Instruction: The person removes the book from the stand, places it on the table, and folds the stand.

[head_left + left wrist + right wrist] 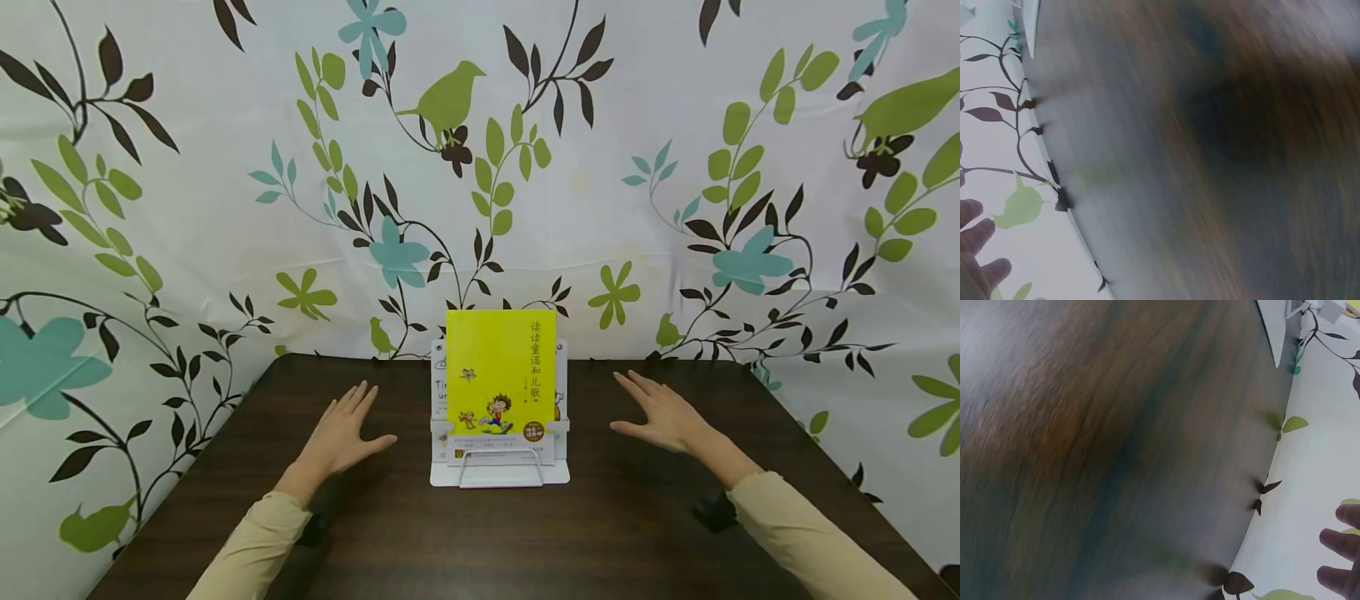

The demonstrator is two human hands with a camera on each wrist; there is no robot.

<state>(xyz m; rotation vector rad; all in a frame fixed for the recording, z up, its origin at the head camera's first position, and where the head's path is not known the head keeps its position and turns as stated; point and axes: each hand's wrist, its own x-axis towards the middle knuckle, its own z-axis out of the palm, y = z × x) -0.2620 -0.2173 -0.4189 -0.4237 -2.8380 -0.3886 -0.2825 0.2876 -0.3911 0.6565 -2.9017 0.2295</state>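
A yellow book (pixel 501 367) with a cartoon child and Chinese characters on its cover stands upright on a white book stand (pixel 561 475), whose wire rest crosses the cover's lower edge. My left hand (pixel 339 432) is to the left of the stand, fingers straight and thumb spread toward it. On the other side my right hand (pixel 663 415) is held in much the same way. Both hands are apart from the book and hold nothing. Only the fingertips (pixel 977 234) of the left hand show in the left wrist view, and those (pixel 1340 544) of the right in the right wrist view.
The stand is near the back of a dark brown wooden table (pixel 495 542). Behind and beside the table hangs a white cloth (pixel 585 217) printed with leaves, flowers and birds. Behind the yellow book, a white printed surface (pixel 438 375) partly shows.
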